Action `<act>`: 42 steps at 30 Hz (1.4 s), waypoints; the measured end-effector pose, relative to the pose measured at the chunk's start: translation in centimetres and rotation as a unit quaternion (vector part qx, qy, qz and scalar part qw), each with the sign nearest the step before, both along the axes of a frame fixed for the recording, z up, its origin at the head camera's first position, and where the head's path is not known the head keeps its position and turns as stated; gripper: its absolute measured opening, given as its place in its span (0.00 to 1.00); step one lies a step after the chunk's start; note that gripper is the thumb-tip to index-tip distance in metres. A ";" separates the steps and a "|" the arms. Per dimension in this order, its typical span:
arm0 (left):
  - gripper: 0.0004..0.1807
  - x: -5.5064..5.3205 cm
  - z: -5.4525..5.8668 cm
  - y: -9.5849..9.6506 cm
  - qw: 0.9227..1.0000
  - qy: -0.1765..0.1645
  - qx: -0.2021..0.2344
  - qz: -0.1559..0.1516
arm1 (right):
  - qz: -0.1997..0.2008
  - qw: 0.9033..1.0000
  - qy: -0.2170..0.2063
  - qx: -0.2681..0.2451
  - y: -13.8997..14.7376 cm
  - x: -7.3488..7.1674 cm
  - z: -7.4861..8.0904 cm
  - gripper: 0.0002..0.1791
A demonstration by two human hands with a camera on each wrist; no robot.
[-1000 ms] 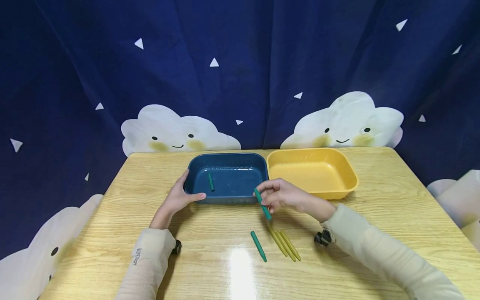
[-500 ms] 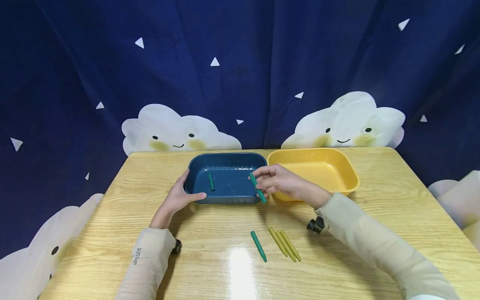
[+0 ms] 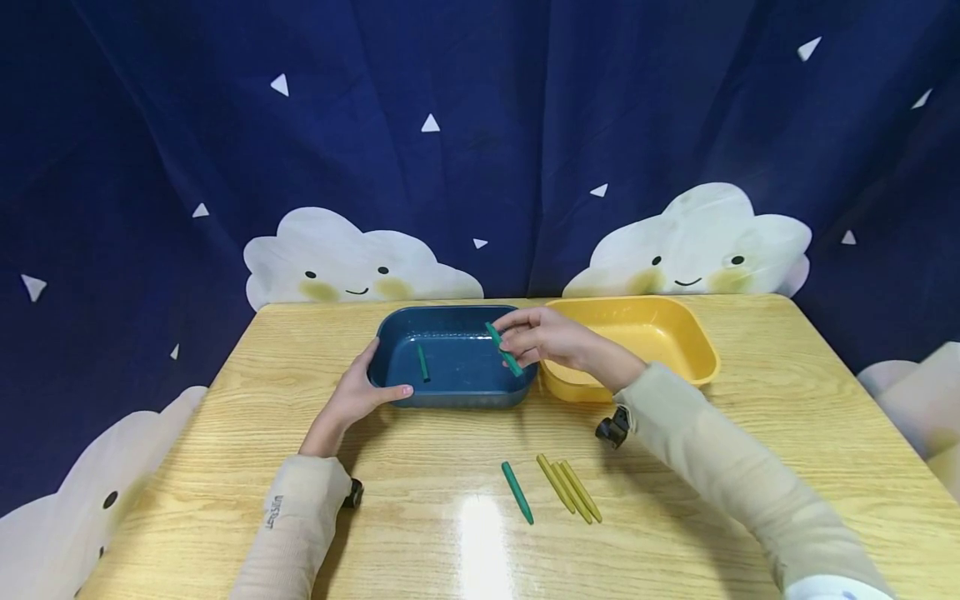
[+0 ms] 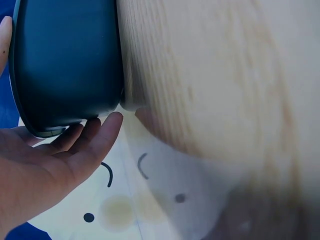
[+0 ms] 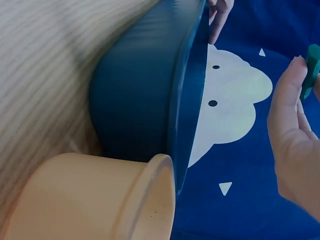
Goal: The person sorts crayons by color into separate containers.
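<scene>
In the head view my right hand [image 3: 551, 337] pinches a green crayon [image 3: 504, 350] between thumb and fingers over the right part of the blue bin [image 3: 457, 400]. The right wrist view shows that crayon's end [image 5: 311, 70] at the fingertips, above the bin's rim. A second green crayon [image 3: 423, 364] lies inside the blue bin, towards its left. My left hand [image 3: 356, 396] rests round the bin's near left corner, thumb along the front rim. Its fairly straight fingers [image 4: 102, 140] touch the outer end wall in the left wrist view.
A yellow bin [image 3: 630, 387] stands right beside the blue one. Nearer on the wooden table [image 3: 420, 533] lie one green crayon [image 3: 517, 493] and a group of three yellow crayons [image 3: 570, 490]. A dark blue cloud-print curtain [image 3: 510, 125] hangs behind the table.
My right hand has carried the green crayon away from me and slightly left, from the bin's front edge to above its inside. The left hand has stayed in place.
</scene>
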State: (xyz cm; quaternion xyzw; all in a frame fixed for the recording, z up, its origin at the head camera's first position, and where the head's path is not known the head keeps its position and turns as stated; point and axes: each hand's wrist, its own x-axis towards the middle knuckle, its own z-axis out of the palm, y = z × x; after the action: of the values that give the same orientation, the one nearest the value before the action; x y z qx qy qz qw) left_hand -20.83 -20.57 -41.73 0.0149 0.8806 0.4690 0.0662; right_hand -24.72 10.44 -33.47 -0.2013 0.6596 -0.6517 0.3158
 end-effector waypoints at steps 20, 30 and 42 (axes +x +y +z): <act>0.57 -0.1 -0.1 0.0 1.000 0.006 0.003 -0.003 | -0.018 0.997 0.024 0.076 -2.4 -4.5 1.0 0.21; 0.57 -0.1 0.0 0.0 1.000 0.011 0.001 -0.005 | 0.010 0.996 0.028 0.089 -4.7 -6.1 1.4 0.22; 0.56 0.0 0.3 0.1 1.000 0.003 0.000 -0.003 | 0.007 0.994 0.020 0.107 -6.7 -7.6 0.6 0.21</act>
State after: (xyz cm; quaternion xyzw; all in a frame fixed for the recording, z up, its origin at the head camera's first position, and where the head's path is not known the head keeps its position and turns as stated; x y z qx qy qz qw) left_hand -20.86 -20.51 -41.44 0.0191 0.8805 0.4692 0.0648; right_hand -32.35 3.71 -32.87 -0.1842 0.7303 -0.5712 0.3263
